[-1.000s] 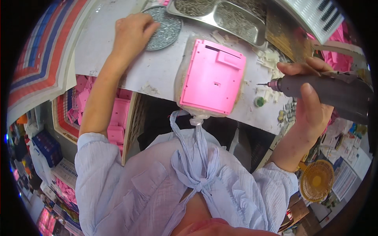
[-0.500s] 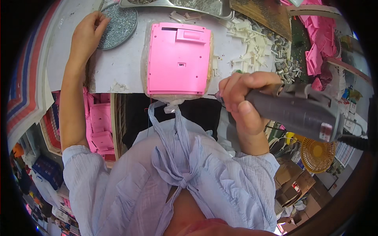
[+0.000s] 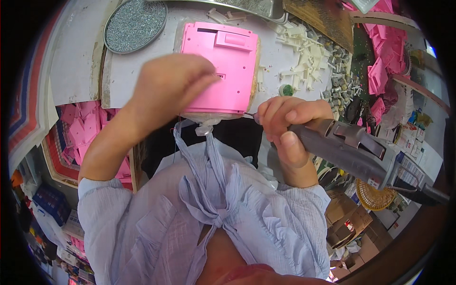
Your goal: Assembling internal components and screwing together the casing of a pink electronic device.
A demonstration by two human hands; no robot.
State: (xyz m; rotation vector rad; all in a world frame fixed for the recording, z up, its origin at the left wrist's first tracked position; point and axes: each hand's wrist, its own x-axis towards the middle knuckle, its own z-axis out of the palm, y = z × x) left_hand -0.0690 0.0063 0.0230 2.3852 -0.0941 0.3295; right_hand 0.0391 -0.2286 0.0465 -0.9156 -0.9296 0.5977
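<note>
A pink plastic casing [image 3: 232, 66] lies flat on a plastic-wrapped pad [image 3: 213, 115] in front of me. It has a slot, a raised block and several small holes. My left hand [image 3: 173, 80] hovers over its left side, blurred by motion. Thumb and fingertips are pinched near the small middle opening; whatever they hold is too small to make out. Right of the pad, my right hand [image 3: 294, 118] is wrapped round a dark electric screwdriver [image 3: 349, 147]. Its bit points left, close to the pad's near right corner.
A round dish [image 3: 126, 51] of small metal screws stands at the far left. White plastic parts [image 3: 301, 50] and small metal motors [image 3: 338, 71] are heaped at the right. More pink parts fill a crate [image 3: 52, 156] at lower left. A metal tray [image 3: 280, 19] stands at the back.
My left hand has moved from the dish of screws, right and nearer, to over the pink casing. The screwdriver has tilted slightly, its rear end lower, and shifted a little left.
</note>
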